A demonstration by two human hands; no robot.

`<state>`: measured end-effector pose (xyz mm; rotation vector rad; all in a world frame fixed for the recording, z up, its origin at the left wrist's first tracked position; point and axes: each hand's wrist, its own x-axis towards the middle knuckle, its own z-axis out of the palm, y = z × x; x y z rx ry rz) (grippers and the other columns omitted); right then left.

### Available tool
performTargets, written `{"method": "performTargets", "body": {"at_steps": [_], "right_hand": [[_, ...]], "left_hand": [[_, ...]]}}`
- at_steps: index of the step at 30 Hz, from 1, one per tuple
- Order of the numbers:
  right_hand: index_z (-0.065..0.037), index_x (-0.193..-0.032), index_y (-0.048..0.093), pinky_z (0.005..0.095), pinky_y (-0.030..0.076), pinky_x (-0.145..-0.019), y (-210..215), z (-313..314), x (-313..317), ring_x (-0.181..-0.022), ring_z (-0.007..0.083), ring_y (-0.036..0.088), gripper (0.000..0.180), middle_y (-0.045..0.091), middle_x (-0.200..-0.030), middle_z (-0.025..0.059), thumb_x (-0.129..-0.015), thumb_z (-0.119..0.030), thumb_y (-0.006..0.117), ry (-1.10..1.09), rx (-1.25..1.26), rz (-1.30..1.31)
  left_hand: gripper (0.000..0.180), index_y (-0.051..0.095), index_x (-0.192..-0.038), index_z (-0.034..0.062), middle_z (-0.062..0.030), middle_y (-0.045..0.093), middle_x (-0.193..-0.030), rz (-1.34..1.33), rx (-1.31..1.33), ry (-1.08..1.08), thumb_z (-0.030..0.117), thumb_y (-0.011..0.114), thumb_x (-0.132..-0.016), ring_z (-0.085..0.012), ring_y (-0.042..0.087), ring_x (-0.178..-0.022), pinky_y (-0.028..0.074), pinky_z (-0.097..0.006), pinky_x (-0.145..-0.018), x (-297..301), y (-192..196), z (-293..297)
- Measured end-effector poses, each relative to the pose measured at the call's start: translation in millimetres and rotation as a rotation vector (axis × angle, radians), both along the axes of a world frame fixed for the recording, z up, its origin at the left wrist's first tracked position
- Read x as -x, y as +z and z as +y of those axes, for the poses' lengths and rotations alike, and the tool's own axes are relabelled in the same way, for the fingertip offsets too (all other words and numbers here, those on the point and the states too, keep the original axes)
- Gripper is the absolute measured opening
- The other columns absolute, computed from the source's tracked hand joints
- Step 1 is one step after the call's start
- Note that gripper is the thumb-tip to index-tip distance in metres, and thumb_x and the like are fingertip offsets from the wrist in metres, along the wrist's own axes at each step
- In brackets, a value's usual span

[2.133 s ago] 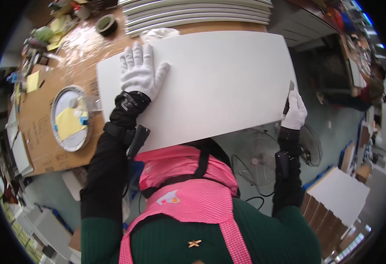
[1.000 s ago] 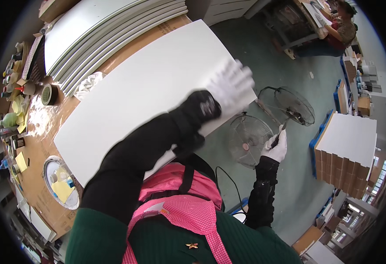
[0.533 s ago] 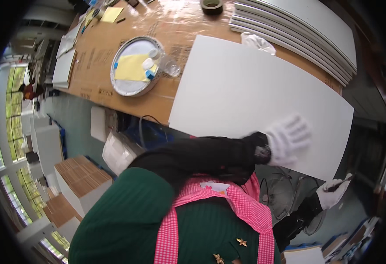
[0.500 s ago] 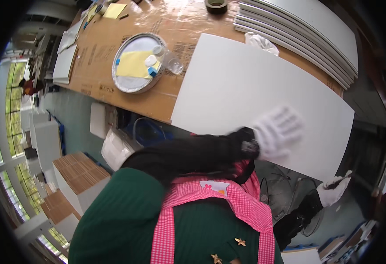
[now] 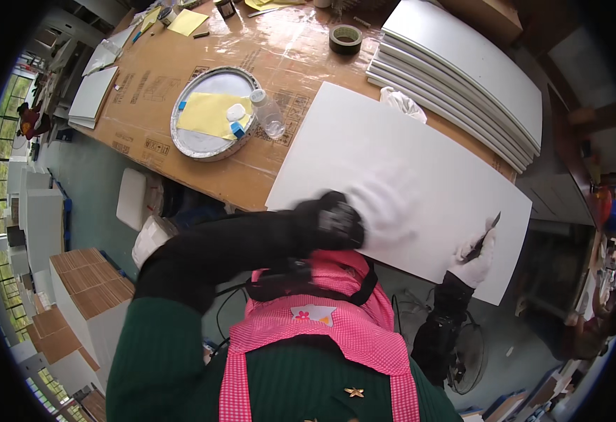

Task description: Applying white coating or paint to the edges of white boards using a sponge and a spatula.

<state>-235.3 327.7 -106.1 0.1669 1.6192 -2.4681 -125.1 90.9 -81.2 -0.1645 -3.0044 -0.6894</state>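
Note:
A large flat white board (image 5: pixel 336 141) lies across the near edge of the table. My left hand (image 5: pixel 385 204), in a white glove, is over the middle of the board, blurred by motion, with its fingers spread and nothing visible in it. My right hand (image 5: pixel 478 264), also gloved in white, is over the board's right part. Its fingers are closed round a slim dark knife (image 5: pixel 496 221), whose pointed tip sticks up and away from me. The glove hides part of the knife's handle.
A stack of white panels (image 5: pixel 455 91) lies behind the board, beside a crumpled white cloth (image 5: pixel 403 104). To the left stands a round tub (image 5: pixel 213 151) topped with yellow paper, by a clear bottle (image 5: pixel 269 116). Dark tape (image 5: pixel 345 40) sits farther back. A fan (image 5: pixel 468 357) stands below right.
My left hand has swept left across the board. My right hand has come up from beside the board's near right corner to over it, with the knife now showing. The view has shifted.

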Motion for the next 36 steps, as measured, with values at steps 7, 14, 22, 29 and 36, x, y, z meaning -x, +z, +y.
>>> {"method": "performTargets", "body": {"at_steps": [7, 14, 22, 29, 36], "right_hand": [[-0.008, -0.108, 0.06, 0.0234, 0.028, -0.037, 0.7, 53.9, 7.1, -0.042, 0.0077, 0.035, 0.021, 0.042, -0.061, -0.0026, -0.1, -0.027, 0.057, -0.257, 0.106, -0.247], [-0.007, -0.103, 0.059, 0.0237, 0.033, -0.041, -9.6, 86.0, 16.3, -0.05, 0.0089, 0.041, 0.014, 0.044, -0.064, -0.0018, -0.1, -0.021, 0.057, -0.3, 0.336, -0.252], [-0.006, -0.081, 0.06, 0.0229, 0.039, -0.051, 19.6, 73.8, 72.6, -0.055, 0.006, 0.044, 0.028, 0.049, -0.065, -0.0033, -0.099, -0.028, 0.059, 0.032, -0.669, 0.226], [0.001, -0.091, 0.071, 0.0477, 0.049, -0.086, -34.8, 178.2, 265.0, -0.1, 0.0409, 0.064, 0.065, 0.069, -0.096, 0.0242, -0.092, -0.059, 0.048, -0.02, -1.689, 0.191], [0.002, -0.108, 0.069, 0.051, 0.049, -0.094, -57.8, 174.9, 298.8, -0.116, 0.0433, 0.059, 0.049, 0.066, -0.114, 0.0272, -0.096, -0.039, 0.045, -0.144, -1.72, -0.093]], "left_hand": [[0.071, 0.045, -0.145, 0.0122, -0.0204, 0.03, -0.158, 0.13, -0.021, -0.381, 0.058, 0.045, -0.092, -0.0371, 0.021, -0.149, 0.008, -0.052, -0.123, 97.8, -73.9, 85.5], [0.079, 0.03, -0.15, -0.0019, -0.0247, 0.024, -0.159, 0.01, 0.306, 0.618, 0.057, 0.034, -0.098, -0.0352, 0.017, -0.15, 0.008, -0.043, -0.123, 58.1, -62.0, -126.4], [0.082, 0.032, -0.146, -0.0096, -0.0318, 0.034, -0.15, 0.045, 0.212, 0.68, 0.044, 0.059, -0.09, -0.044, 0.032, -0.141, 0.021, -0.048, -0.119, -80.9, -59.6, -99.1], [0.09, 0.021, -0.152, -0.0075, -0.0278, 0.022, -0.158, -0.071, 0.107, 0.722, 0.042, 0.063, -0.09, -0.0415, 0.012, -0.15, 0.011, -0.047, -0.122, -92.1, -48.7, -73.3], [0.094, 0.022, -0.152, -0.0049, -0.028, 0.022, -0.158, -0.253, 0.161, 0.614, 0.043, 0.067, -0.085, -0.0425, 0.014, -0.149, 0.012, -0.046, -0.123, -76.8, -21.1, -38.9]]}}
